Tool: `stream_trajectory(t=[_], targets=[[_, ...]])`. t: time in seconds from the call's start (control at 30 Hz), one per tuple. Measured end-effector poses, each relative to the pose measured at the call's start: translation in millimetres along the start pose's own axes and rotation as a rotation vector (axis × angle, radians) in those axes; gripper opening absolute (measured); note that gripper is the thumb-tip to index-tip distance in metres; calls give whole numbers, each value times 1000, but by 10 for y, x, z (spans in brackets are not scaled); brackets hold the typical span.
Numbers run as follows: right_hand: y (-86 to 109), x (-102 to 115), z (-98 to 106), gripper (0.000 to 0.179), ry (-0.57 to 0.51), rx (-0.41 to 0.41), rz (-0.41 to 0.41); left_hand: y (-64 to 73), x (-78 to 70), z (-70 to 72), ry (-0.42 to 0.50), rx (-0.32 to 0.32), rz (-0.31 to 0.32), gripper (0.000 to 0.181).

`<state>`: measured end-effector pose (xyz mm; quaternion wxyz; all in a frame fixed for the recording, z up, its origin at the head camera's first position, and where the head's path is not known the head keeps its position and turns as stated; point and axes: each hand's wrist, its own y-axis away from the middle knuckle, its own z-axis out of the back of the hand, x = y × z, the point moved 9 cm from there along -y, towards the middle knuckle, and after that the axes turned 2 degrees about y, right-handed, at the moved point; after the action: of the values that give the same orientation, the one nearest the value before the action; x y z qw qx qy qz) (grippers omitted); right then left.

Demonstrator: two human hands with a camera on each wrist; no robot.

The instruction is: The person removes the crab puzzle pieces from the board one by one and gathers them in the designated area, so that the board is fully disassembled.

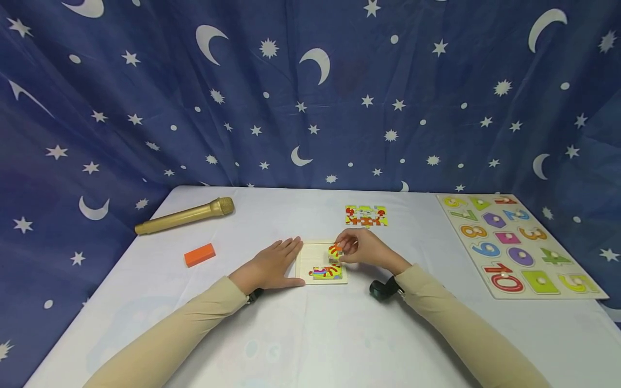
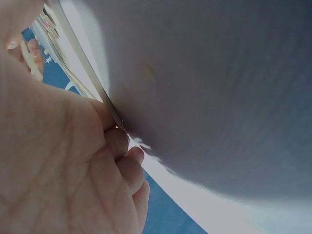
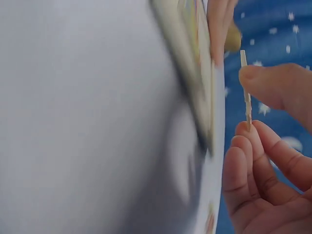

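Note:
A shallow pale wooden puzzle tray [image 1: 310,253] lies at the middle of the table. Its lower right part holds joined jigsaw pieces [image 1: 327,273] in yellow, red and blue. My left hand [image 1: 271,265] rests along the tray's left side, fingers extended; the left wrist view has the fingers right at the tray's edge [image 2: 84,61]. Over the tray's right side, my right hand [image 1: 366,249] pinches a yellow and red jigsaw piece [image 1: 334,253] between thumb and fingers. Edge-on in the right wrist view, that puzzle piece [image 3: 247,103] looks thin and stands above the tray.
Behind the tray lies a group of colourful jigsaw pieces [image 1: 366,216]. A number-and-shape peg board [image 1: 504,237] covers the table's right side. To the left are a gold microphone [image 1: 184,216] and an orange block [image 1: 199,255]. A blue star-patterned curtain [image 1: 271,97] hangs behind the white-covered table [image 1: 310,334].

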<state>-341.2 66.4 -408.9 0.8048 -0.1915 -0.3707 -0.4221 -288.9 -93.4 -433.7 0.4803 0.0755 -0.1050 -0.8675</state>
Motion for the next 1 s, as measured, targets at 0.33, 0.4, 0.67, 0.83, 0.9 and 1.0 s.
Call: stream_trajectory(t=[0.33,0.4,0.67,0.83,0.9,1.0], targets=[[-84,-484,394,35,55,-122,-103,29,-12,17,17,-1,3,94],[-121,-530,425,35,64,-128,-121,27,-14,14,15,-1,-1,94],[-246,-570,458,27,135,-146,-166,26,-18,16,8,-3,-7,93],[-268,-550,476,27,175,-158,-196,35,-25,33,11,-3,-16,93],[-267,-531,479,27,183,-159,-203,40,-25,40,14,-5,-20,92],[-258,-498,482,27,194,-161,-212,43,-23,51,17,-10,-27,92]])
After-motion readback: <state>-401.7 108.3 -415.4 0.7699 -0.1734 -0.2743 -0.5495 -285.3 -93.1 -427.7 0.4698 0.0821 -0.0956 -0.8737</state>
